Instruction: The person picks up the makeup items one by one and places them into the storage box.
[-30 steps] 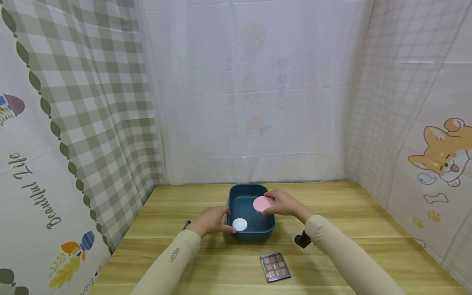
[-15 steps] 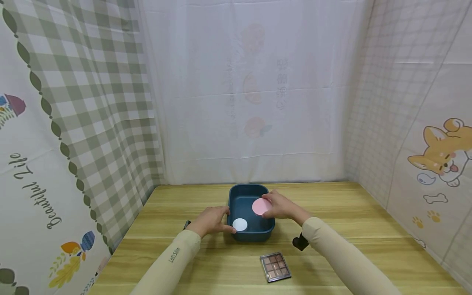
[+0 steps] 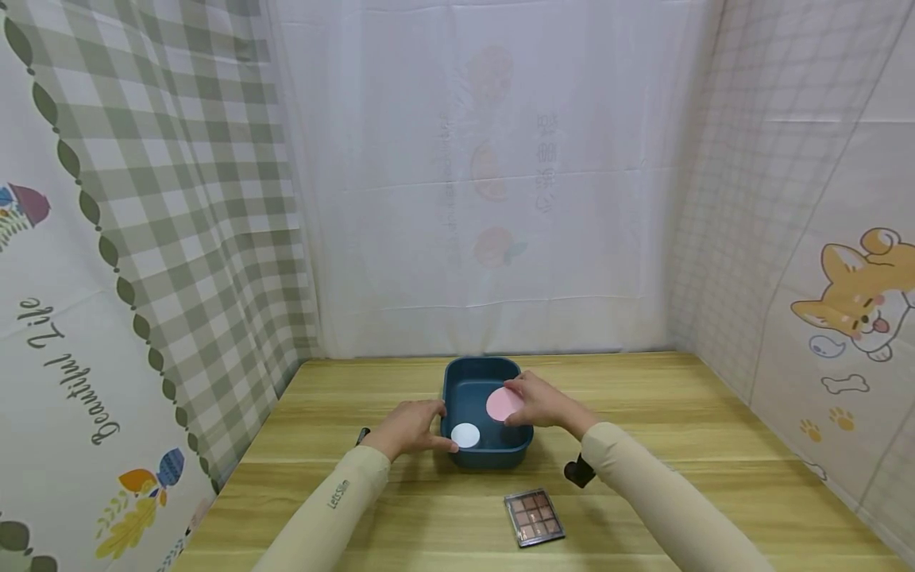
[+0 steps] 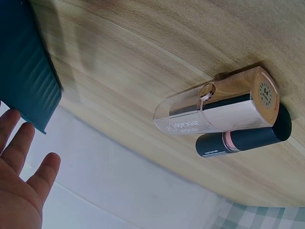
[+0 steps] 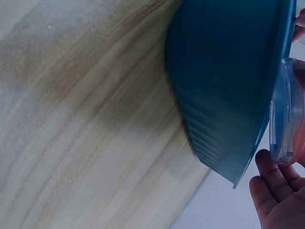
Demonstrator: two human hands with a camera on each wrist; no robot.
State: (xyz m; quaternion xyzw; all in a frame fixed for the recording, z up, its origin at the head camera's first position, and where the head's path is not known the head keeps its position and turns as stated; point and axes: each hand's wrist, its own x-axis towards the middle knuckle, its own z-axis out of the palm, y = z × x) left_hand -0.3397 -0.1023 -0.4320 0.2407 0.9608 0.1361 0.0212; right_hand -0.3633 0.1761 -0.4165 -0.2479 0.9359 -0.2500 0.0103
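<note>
Toward the bench's (image 3: 715, 445) far edge we have a dark blue bin (image 3: 489, 459); with our right hand (image 3: 545, 403) we pinch a pink round case (image 3: 503, 404) over its right half. Our left hand (image 3: 411, 429) is spread at the bin's left rim, beside the near-left corner holding a white disc (image 3: 465, 435). Closer to the bench's near edge, we see a makeup palette (image 3: 534, 517) lying flat.

From far away, I saw a wooden table (image 3: 643, 397) with a blue box (image 3: 490, 459), makeup case (image 3: 534, 517), bottle (image 4: 221, 102) and tube (image 4: 250, 138) on it.
</note>
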